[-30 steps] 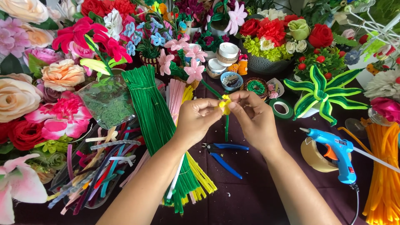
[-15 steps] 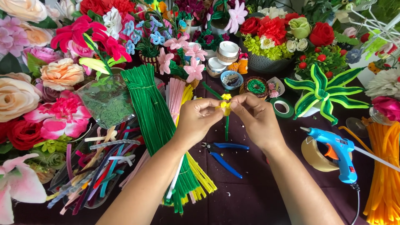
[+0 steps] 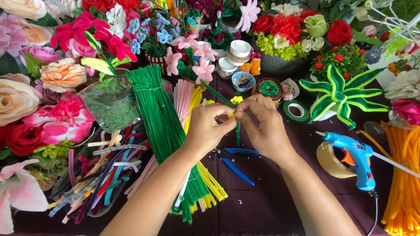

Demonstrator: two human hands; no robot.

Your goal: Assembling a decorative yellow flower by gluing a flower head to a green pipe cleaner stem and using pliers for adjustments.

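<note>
My left hand (image 3: 209,126) and my right hand (image 3: 261,123) meet at the middle of the table, fingertips pinched together on a small yellow pipe-cleaner flower (image 3: 236,101) with a green stem (image 3: 238,133) that hangs down between them. The yellow head pokes up just above my fingers. Blue-handled pliers (image 3: 236,161) lie on the dark cloth right below my hands.
A thick green pipe-cleaner bundle (image 3: 164,126) lies left of my hands beside pink and yellow ones. A blue glue gun (image 3: 353,159) and tape roll (image 3: 331,160) sit at right, orange pipe cleaners (image 3: 402,179) far right. Green floral tape (image 3: 295,110), small bowls and many craft flowers ring the back and left.
My hands stay pinched on the yellow flower; my fingers have shifted slightly around the top of its stem. Nothing else has moved.
</note>
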